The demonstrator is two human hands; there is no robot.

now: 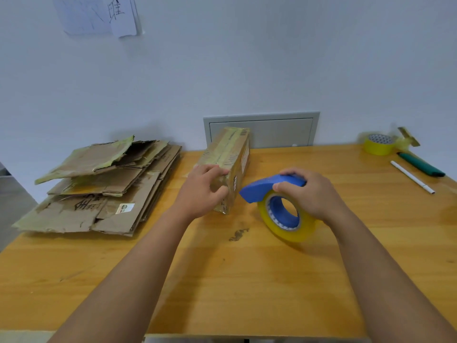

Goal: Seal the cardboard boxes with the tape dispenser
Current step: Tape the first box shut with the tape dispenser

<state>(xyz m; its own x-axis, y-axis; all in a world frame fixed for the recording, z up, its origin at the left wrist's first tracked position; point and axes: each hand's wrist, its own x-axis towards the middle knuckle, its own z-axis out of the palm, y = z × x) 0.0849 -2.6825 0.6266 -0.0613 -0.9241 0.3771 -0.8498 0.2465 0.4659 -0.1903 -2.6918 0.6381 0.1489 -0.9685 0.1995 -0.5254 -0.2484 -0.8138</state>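
**Box held steady, dispenser beside it**

Left of the left hand, a ragged stack of flattened brown cardboard (99, 186) lies on the orange wooden table (222, 280). The left hand (201, 188) grips the near end of a narrow, tape-wrapped cardboard box (232, 157), whose long axis runs away toward the wall. Just right, the right hand (309, 194) clasps the blue tape dispenser with its yellow roll (279, 206), nose pointing at the box. Farther right lie a yellow tape roll (378, 144), green marker (420, 164) and white pen (411, 177).

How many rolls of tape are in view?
2: one in the blue tape dispenser gripped by the right hand, one yellow roll at the table's far right corner.
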